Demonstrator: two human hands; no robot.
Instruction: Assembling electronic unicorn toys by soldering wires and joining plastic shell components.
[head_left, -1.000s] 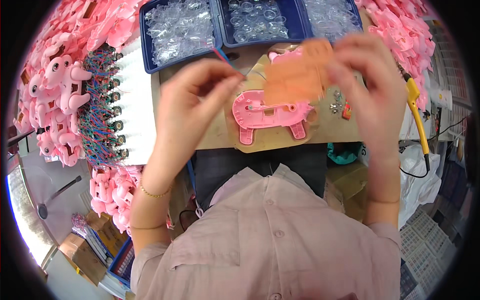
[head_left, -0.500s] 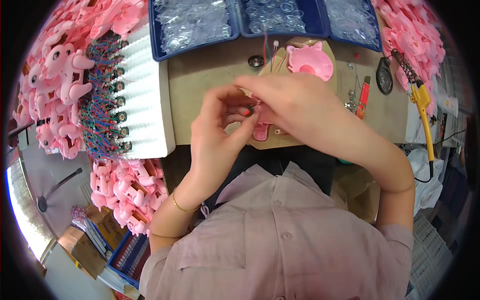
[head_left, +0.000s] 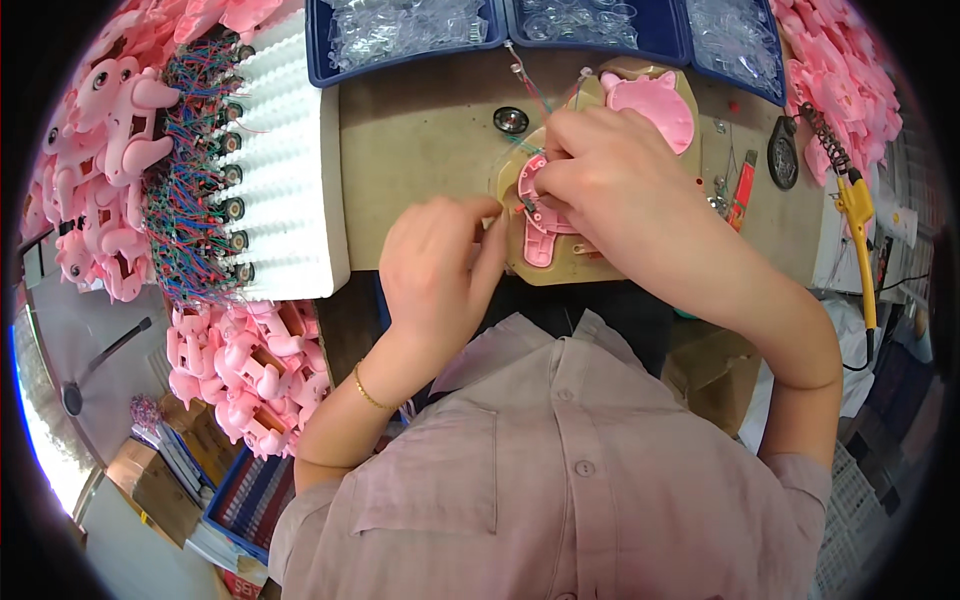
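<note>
A pink plastic toy shell half point(head_left: 541, 246) lies with its hollow side up in a tan holder point(head_left: 515, 262) on the bench. Over its upper part my right hand point(head_left: 615, 175) bends down, fingers curled together at the shell's inner edge; what they grip is hidden. My left hand point(head_left: 435, 265) is at the holder's left edge, thumb and forefinger pinched; a thin wire may be there, too fine to be sure. Coloured wires point(head_left: 532, 88) run up from the shell toward the trays. A pink head-shaped shell point(head_left: 655, 108) sits at the holder's upper right.
Blue trays point(head_left: 500, 30) of clear plastic parts line the back. Left stands a white foam block point(head_left: 285, 170) with wired speakers, beside piled pink toys point(head_left: 110, 200). A round black speaker point(head_left: 511, 120), a red-handled cutter point(head_left: 741, 190) and a yellow soldering iron point(head_left: 858, 215) are around.
My hands have moved apart: the left dropped away left of the shell, the right shifted right and its fingers curled down. More of the shell and holder shows now.
</note>
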